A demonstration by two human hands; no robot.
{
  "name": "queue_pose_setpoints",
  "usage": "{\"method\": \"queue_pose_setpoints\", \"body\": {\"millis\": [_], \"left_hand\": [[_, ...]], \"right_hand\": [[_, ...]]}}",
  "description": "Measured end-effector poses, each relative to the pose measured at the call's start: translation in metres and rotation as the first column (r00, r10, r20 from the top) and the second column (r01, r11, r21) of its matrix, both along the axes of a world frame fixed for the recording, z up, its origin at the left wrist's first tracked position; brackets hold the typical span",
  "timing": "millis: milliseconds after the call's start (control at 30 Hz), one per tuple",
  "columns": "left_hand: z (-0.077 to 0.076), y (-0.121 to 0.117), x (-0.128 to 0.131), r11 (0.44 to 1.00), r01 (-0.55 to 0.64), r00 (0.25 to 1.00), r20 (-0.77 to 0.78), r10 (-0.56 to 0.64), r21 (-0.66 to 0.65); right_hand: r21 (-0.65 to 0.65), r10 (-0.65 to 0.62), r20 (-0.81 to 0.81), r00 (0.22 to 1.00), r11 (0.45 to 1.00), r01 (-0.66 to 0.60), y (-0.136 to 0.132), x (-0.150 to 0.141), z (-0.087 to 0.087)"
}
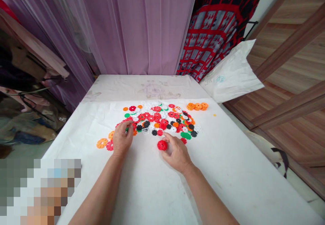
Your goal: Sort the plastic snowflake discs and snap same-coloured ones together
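Thumb and fingers of my right hand [177,151] are round a small red cluster of slotted plastic discs [161,145], just in front of the pile. My left hand [123,137] is over the pile's left side with its fingers curled and their tips close together; what they grip, if anything, is hidden. Spread across the table is a loose pile of flower-shaped interlocking discs [150,117] in red, white, black, green and orange. Beside my left wrist lie an orange disc [102,143] and a pinkish-red disc [110,146]. White window-like pieces [145,130] are mixed in.
A joined row of orange discs [197,106] lies at the back right, near a tiny yellow bit [214,115]. The table [152,191] has a white cover. A white plastic bag [232,72] hangs at its right edge, and a purple curtain [142,25] is behind.
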State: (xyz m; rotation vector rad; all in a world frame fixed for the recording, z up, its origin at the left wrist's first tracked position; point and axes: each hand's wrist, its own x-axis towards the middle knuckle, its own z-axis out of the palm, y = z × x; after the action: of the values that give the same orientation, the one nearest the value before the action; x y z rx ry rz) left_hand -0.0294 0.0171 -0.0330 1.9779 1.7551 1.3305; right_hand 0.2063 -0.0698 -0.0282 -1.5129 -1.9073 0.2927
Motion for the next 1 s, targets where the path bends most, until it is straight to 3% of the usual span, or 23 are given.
{"method": "queue_pose_setpoints", "body": {"millis": [1000], "left_hand": [[0.0012,0.0003,0.0011,0.999,-0.007,1.000,0.013,0.008,-0.035]], "right_hand": [[-0.025,-0.012,0.094,0.995,1.000,0.014,0.0014,-0.0024,0.0004]]}}
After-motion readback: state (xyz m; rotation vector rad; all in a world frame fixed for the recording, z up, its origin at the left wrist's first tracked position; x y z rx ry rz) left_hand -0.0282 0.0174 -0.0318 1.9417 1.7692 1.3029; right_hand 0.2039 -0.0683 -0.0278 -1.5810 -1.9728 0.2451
